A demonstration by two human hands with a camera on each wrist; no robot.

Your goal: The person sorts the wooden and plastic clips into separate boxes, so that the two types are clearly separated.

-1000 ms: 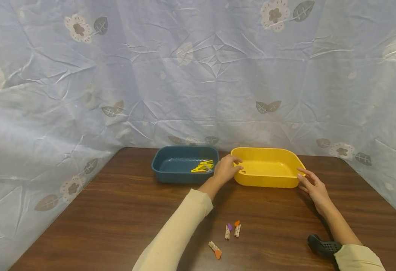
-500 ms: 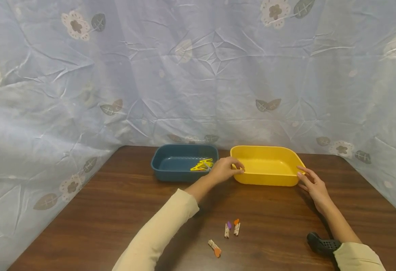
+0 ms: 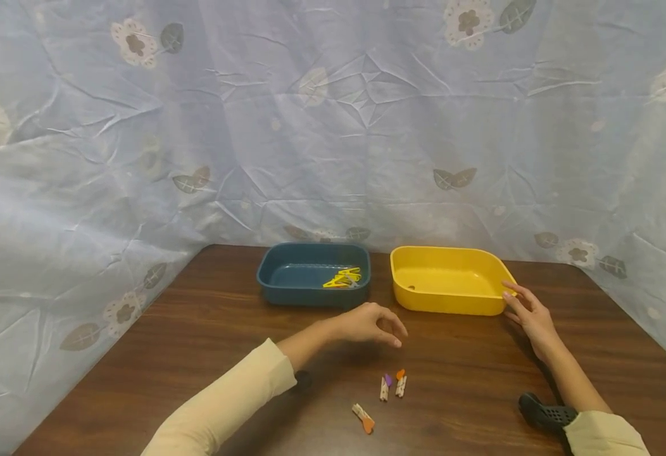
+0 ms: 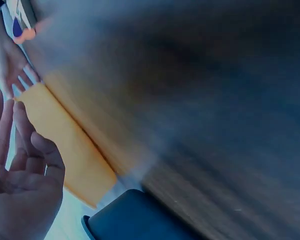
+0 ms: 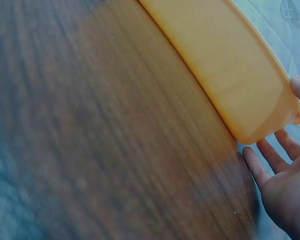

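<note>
My left hand hovers over the table, holding nothing, its fingers loosely bent. In the left wrist view the same hand has its palm in sight. Just in front of it lie three small wooden clothespins: one with a purple heart, one with an orange heart, and a third with an orange heart nearer me. My right hand touches the right end of the yellow basin, its fingers fairly straight and spread. A small dark spot shows inside the basin's front left corner; its kind is unclear.
Left of the yellow basin stands a blue basin with yellow plastic clips and something grey in it. A black perforated strap sits at my right wrist. A floral curtain hangs behind the wooden table.
My left hand has left the front left corner of the yellow basin and come back toward me, low over the table. My right hand has stayed at the basin's right end.
</note>
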